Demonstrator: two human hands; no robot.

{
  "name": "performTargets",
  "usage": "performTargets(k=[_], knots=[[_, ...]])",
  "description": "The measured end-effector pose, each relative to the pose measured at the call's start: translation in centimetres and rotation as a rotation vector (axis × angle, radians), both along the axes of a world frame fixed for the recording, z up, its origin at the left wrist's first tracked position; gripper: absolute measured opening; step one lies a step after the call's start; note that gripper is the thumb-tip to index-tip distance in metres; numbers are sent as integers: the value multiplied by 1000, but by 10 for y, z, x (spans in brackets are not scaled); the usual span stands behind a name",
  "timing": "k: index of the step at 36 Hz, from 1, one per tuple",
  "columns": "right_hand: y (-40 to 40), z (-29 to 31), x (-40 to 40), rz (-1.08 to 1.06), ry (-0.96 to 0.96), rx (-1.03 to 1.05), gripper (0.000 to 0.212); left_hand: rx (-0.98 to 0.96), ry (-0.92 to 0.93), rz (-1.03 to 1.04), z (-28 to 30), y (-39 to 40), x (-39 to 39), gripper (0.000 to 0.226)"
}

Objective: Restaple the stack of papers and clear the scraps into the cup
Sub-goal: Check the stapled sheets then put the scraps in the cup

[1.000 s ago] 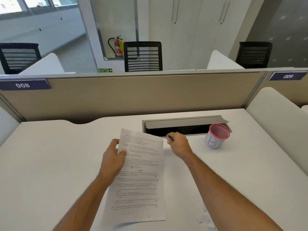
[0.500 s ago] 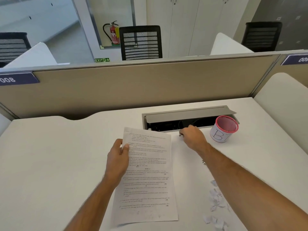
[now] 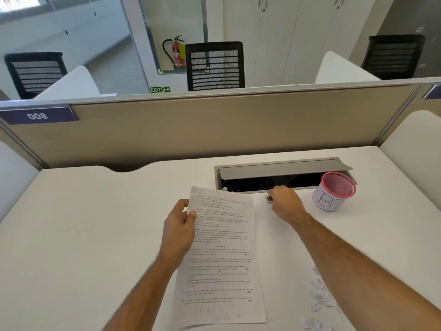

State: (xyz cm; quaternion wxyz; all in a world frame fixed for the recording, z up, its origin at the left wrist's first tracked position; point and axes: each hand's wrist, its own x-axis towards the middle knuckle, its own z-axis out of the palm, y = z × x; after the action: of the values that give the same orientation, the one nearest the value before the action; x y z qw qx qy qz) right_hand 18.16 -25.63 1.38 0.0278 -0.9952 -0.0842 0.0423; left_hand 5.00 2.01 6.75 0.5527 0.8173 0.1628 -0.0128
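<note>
Head view: left hand [image 3: 179, 225] (curled) on papers [image 3: 222, 254]

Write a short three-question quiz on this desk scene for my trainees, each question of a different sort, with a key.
1. True or false: the paper scraps are already inside the cup.
2. Which hand holds the stack of papers? A) left hand B) right hand C) both
3. Fill in: the cup stands to the ___ of the right hand.

Key: 1 false, they lie on the desk; 2 A; 3 right.
</note>
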Motion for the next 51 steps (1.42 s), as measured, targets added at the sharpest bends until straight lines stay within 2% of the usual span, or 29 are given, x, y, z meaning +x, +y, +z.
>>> performTargets(k=[5,8,12,14,17,21,23,26,30,33,39,45,51], knots=[[25,9,-12,-56,-129,259,42,-27,-15,-29,11,-6,-5,31],[51,24,-34,-61,-210,499,37,-17,-38,-34,15,-10,-9,35],[88,47,-72,-50,-250,707,27,54,-101,-41,20,-17,-15,37],[105,63,-94,-80,-211,846,18,139,-149,-48,23,-22,-22,29],[123,86,-121,-154,-91,1097,23,280,-188,-66,27,-35,-33,25],[133,106,-143,-246,-2,1350,28,406,-360,-90,38,-54,-53,30],[132,112,-150,-286,33,1448,30,443,-405,-100,38,-58,-61,38],[124,121,-161,-324,79,1522,28,627,-423,-147,33,-61,-70,50],[113,139,-175,-277,204,1719,21,607,-426,-135,46,-68,-84,50],[104,148,-184,-223,260,1776,21,745,-553,-163,49,-72,-90,55],[94,156,-197,-143,301,1791,25,855,-570,-190,51,-73,-98,71],[91,163,-205,-155,270,1835,17,835,-607,-200,59,-75,-108,70],[91,166,-204,-213,200,1793,17,825,-660,-189,65,-76,-112,73]])
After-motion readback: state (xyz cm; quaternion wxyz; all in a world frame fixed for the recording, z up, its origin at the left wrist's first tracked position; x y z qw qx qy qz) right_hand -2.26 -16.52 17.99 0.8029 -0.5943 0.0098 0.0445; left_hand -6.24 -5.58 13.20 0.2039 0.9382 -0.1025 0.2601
